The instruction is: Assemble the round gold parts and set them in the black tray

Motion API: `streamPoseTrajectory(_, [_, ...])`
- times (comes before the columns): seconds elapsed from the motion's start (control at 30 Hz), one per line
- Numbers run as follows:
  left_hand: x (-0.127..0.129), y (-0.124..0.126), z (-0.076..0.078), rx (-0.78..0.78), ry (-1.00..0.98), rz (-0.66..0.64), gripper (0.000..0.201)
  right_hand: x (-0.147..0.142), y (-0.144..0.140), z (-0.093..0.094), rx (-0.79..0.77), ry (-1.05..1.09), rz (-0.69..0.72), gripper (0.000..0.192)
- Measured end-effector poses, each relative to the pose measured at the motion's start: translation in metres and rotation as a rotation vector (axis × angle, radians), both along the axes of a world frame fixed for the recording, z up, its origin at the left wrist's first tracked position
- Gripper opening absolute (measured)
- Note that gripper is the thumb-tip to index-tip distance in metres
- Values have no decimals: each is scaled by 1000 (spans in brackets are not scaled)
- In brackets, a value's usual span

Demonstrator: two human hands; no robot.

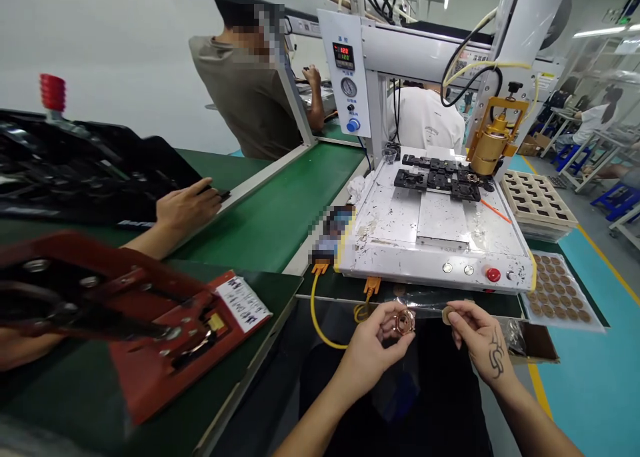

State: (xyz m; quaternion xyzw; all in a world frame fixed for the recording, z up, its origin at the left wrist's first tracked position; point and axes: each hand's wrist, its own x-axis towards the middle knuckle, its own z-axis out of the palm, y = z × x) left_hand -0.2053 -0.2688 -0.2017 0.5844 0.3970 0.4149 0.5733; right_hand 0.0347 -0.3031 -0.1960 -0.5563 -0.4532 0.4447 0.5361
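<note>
fingers of the left hand [373, 340] pinch a small copper-coloured ring [404, 322] at chest height, just below the front edge of the white machine [435, 244]. the right hand [477, 334] holds a small brown disc [448, 314] between thumb and fingertip, close beside the ring but not yet touching it, as far as i can tell. a clear plastic bag [425, 304] lies just behind both hands.

from the head view, the only one, my reading is that this piece is at an early point: ring and disc are each picked up and brought near one another, but they are not joined. to the right a sheet [560, 294] carries many rows of the same brown discs, nearly full, so most of the stock looks unused. beyond it a stack of trays [537, 200] stands with empty pockets on top. on the machine bed black fixtures [440, 177] sit under a gold nozzle [493, 144]; whether they hold parts is too small to tell.

on the left a co-worker's hand [187, 207] rests on a black tray [75, 170] beside the green belt [280, 210], and a red jig [150, 310] lies on the near bench. other people work further back.
</note>
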Motion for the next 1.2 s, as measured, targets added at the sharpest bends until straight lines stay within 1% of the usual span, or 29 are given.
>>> streamPoseTrajectory(0.07, [2, -9, 10, -254, -230, 3, 44, -8, 2, 8, -36, 72, 52, 41])
streamPoseTrajectory(0.13, [3, -15, 20, -409, -353, 37, 55, -15, 4, 12, -70, 130, 110, 40])
streamPoseTrajectory(0.23, [3, -22, 34, -527, -441, 88, 63, -19, 4, 16, -108, 190, 182, 40])
streamPoseTrajectory(0.33, [1, -29, 43, -598, -500, 92, 62, -16, 1, 20, -128, 224, 245, 36])
streamPoseTrajectory(0.43, [-2, -35, 49, -613, -527, 71, 59, -14, -2, 27, -158, 244, 326, 32])
streamPoseTrajectory(0.53, [-2, -42, 50, -573, -534, 74, 57, -15, -5, 34, -208, 295, 395, 34])
streamPoseTrajectory(0.63, [-1, -48, 49, -527, -550, 64, 55, -18, -8, 38, -249, 325, 433, 36])
streamPoseTrajectory(0.73, [-1, -52, 48, -502, -555, 54, 52, -20, -12, 40, -263, 297, 454, 37])
streamPoseTrajectory(0.83, [-1, -54, 48, -496, -547, 59, 51, -19, -13, 42, -256, 221, 472, 38])
streamPoseTrajectory(0.93, [-2, -56, 48, -497, -548, 67, 52, -20, -12, 47, -220, 105, 451, 37])
streamPoseTrajectory(1.1, [0, -56, 48, -487, -561, 75, 52, -29, -9, 58, -42, -50, 406, 34])
streamPoseTrajectory(1.2, [2, -56, 51, -475, -559, 78, 53, -37, -10, 60, -33, -80, 425, 32])
